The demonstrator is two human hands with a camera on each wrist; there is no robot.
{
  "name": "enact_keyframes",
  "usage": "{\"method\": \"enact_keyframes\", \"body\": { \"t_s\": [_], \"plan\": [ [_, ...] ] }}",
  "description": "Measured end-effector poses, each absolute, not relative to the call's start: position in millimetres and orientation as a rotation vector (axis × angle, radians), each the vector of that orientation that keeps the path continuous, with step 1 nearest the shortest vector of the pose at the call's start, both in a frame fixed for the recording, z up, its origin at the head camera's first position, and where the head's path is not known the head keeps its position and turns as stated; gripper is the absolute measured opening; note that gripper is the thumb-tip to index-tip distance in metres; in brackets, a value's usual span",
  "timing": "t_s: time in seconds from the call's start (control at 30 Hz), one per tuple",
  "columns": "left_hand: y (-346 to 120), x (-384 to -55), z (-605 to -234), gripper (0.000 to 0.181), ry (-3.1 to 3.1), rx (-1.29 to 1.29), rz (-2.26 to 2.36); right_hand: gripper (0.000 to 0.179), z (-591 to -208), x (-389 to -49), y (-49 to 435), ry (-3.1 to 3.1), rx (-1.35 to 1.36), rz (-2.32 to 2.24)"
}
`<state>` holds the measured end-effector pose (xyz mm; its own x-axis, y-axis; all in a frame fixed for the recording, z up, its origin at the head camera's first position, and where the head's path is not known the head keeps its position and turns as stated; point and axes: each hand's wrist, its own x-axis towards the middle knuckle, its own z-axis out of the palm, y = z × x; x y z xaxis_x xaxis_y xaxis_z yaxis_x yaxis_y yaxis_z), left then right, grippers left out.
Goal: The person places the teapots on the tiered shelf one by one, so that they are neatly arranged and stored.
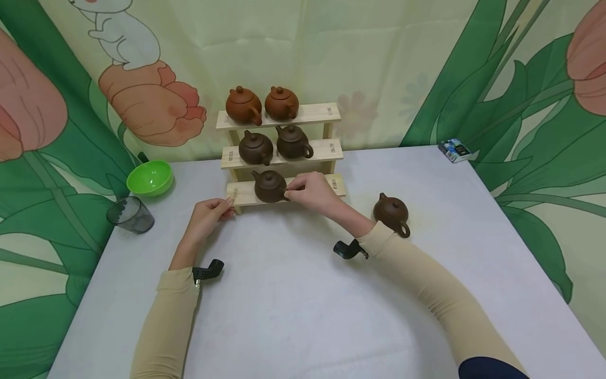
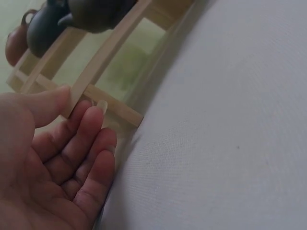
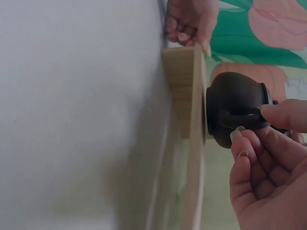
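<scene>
A dark brown teapot (image 1: 269,186) sits on the lowest step of a three-tier wooden shelf (image 1: 243,195). My right hand (image 1: 310,190) pinches its handle between thumb and fingers. In the right wrist view the teapot (image 3: 235,103) has its base at the plank. At the left end of that step, my left hand (image 1: 206,217) pinches the plank. The left wrist view shows the thumb on top of the plank (image 2: 106,57) and the fingers beneath. Two dark teapots (image 1: 255,148) stand on the middle step and two reddish-brown teapots (image 1: 243,106) on the top one.
Another brown teapot (image 1: 391,211) stands on the white table (image 1: 284,305), near my right forearm. A green bowl (image 1: 150,178) and a grey see-through cup (image 1: 131,215), tipped over, are at the left. A small box (image 1: 455,150) lies at the back right.
</scene>
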<state>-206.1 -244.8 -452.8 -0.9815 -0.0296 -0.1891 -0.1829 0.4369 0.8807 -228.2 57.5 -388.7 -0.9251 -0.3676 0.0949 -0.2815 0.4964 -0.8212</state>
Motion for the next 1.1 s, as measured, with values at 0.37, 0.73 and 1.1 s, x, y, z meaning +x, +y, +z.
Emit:
{"method": "enact_keyframes", "body": {
  "t_s": [0.37, 0.73, 1.1],
  "plan": [
    [-244.5, -208.8, -451.8, 0.053, 2.539, -0.207, 1.572, 0.019, -390.0, -237.0, 43.4, 2.609, -0.469, -1.422],
    [-243.4, -205.7, -451.3, 0.054, 2.509, -0.227, 1.598, 0.02, -384.7, -232.6, 62.5, 2.625, -0.535, -1.347],
    [-243.8, -206.1, -455.0, 0.057, 2.522, -0.221, 1.607, 0.021, -371.7, -222.1, 120.6, 2.668, -0.545, -1.213]
  ]
}}
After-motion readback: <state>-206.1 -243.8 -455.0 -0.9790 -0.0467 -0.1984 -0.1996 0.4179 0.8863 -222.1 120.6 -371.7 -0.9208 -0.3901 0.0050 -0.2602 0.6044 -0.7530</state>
